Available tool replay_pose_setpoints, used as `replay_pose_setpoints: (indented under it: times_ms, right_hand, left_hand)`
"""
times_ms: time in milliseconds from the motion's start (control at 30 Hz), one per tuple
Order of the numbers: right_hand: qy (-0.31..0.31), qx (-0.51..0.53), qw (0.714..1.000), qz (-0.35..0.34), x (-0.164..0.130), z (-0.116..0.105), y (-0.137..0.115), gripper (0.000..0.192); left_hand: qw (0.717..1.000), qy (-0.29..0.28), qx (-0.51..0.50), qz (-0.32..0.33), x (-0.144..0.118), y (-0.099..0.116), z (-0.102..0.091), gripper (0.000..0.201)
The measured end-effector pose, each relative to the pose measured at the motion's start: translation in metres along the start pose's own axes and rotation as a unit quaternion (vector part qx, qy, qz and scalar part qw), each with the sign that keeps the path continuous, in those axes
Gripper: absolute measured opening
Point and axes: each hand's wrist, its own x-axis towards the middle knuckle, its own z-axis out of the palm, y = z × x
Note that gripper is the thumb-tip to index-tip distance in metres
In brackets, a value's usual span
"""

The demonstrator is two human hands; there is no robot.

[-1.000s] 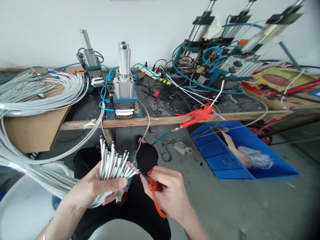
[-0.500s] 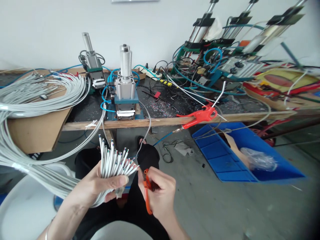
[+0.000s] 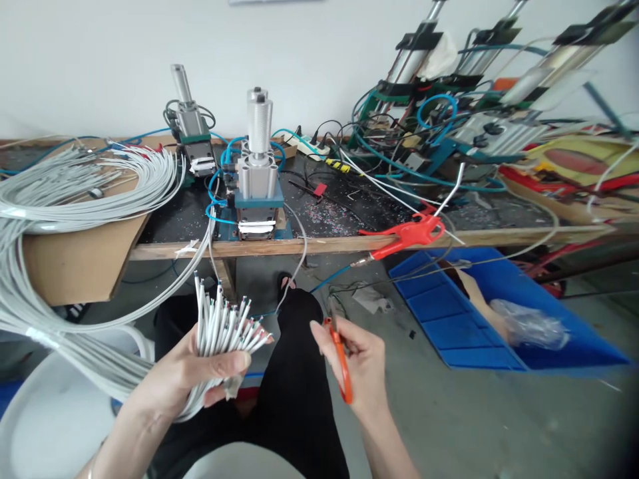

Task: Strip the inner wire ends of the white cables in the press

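Observation:
My left hand (image 3: pixel 192 372) grips a bundle of white cables (image 3: pixel 224 326) near their stripped ends, which fan upward and show coloured inner wires. The cables trail left in a thick loop (image 3: pixel 60 193) over a cardboard box. My right hand (image 3: pixel 359 362) holds small orange-handled scissors (image 3: pixel 339 359), blades pointing up, a hand's width to the right of the cable ends and apart from them. Both hands are above my lap in black trousers.
A wooden-edged workbench (image 3: pixel 319 243) holds two pneumatic presses (image 3: pixel 257 179), blue hoses, tangled wires and a red air blow gun (image 3: pixel 407 234). More cylinder machines (image 3: pixel 449 86) stand at the back right. A blue plastic bin (image 3: pixel 499 313) lies on the concrete floor. White stool (image 3: pixel 44 412) at left.
My right hand with the scissors has pulled away to the right from the cable ends and turned the scissors more upright. The left hand keeps its hold on the bundle.

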Motion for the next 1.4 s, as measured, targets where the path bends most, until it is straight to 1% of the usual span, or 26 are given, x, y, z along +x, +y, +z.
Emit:
replay_pose_setpoints:
  times_ms: [67, 167, 267, 333, 433, 700, 967, 1200, 1400]
  right_hand:
    - [-0.040, -0.010, 0.999, -0.026, -0.001, 0.003, -0.008, 0.052]
    - [-0.095, -0.047, 0.991, -0.086, -0.002, 0.006, -0.016, 0.048]
    - [-0.123, -0.086, 0.978, -0.148, 0.000, 0.009, -0.019, 0.044]
    - [-0.128, -0.089, 0.973, -0.171, 0.002, 0.011, -0.020, 0.043]
    - [-0.131, -0.089, 0.969, -0.189, 0.005, 0.013, -0.022, 0.041]
    - [-0.130, -0.098, 0.965, -0.207, 0.008, 0.012, -0.025, 0.040]
    - [-0.114, -0.103, 0.960, -0.233, 0.009, 0.015, -0.024, 0.042]
    - [-0.106, -0.101, 0.960, -0.237, 0.008, 0.016, -0.022, 0.041]
    - [-0.101, -0.100, 0.959, -0.246, 0.008, 0.017, -0.023, 0.040]
  left_hand:
    - [1.000, 0.001, -0.002, 0.006, 0.000, 0.000, 0.000, 0.049]
    - [1.000, -0.002, -0.007, 0.009, 0.000, 0.000, -0.001, 0.053]
    - [1.000, -0.005, -0.010, 0.005, -0.001, 0.001, 0.000, 0.054]
    - [1.000, -0.003, -0.012, 0.002, -0.001, 0.003, 0.001, 0.052]
    - [1.000, 0.000, -0.017, -0.001, -0.002, 0.004, 0.002, 0.051]
    - [1.000, -0.018, -0.023, -0.005, -0.002, 0.004, 0.001, 0.045]
    - [0.999, -0.014, -0.033, -0.003, -0.002, 0.005, 0.003, 0.048]
    - [0.999, -0.004, -0.046, -0.006, -0.003, 0.004, 0.004, 0.046]
    - [0.999, -0.007, -0.040, -0.011, -0.004, 0.005, 0.004, 0.049]
